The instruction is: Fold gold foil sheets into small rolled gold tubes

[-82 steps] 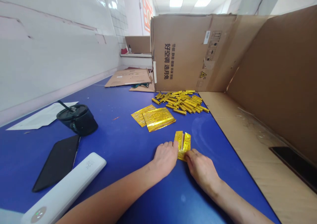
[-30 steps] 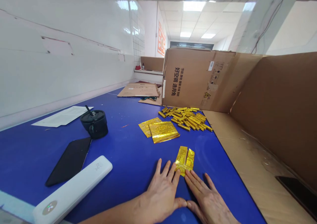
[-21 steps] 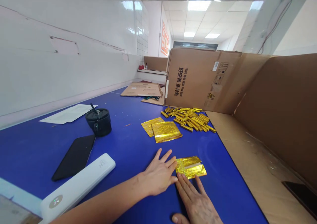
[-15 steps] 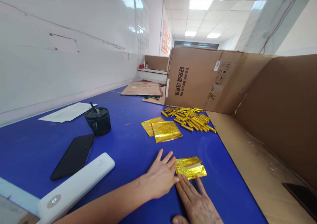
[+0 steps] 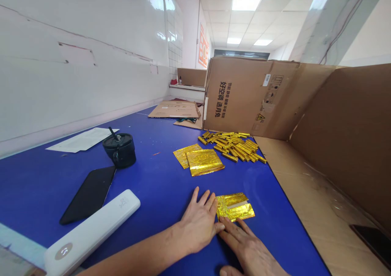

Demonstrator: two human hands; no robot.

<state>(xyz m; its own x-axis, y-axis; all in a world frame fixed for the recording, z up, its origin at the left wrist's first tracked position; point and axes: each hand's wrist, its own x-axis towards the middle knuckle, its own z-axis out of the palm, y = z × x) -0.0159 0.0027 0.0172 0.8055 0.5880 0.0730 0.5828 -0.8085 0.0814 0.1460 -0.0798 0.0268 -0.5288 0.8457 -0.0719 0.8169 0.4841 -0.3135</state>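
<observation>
A gold foil paper sheet [image 5: 241, 211] lies on the blue table, two sides folded inward with a pale strip showing between them. My left hand [image 5: 199, 224] rests flat at the sheet's left edge, fingers spread and holding nothing. Its thumb reaches toward the fingertips of my right hand [image 5: 249, 249], which touch the sheet's near edge. The right fingers are stretched out, slightly bent, with the thumb apart. Beyond the hands lies a small stack of gold foil sheets [image 5: 205, 162]. Behind it and to the right is a pile of narrow rolled gold foil pieces [image 5: 236, 146].
On the left are a white elongated device [image 5: 97, 227], a black phone [image 5: 88, 194], a dark lidded mug [image 5: 124, 154] and white paper [image 5: 81, 141]. A large cardboard box [image 5: 244, 97] bounds the far and right sides. Flattened cardboard [image 5: 174, 109] lies further back.
My right hand has drawn slightly down and right, its fingers a little more bent. My left hand has shifted slightly nearer. The foil sheet keeps its shape and place.
</observation>
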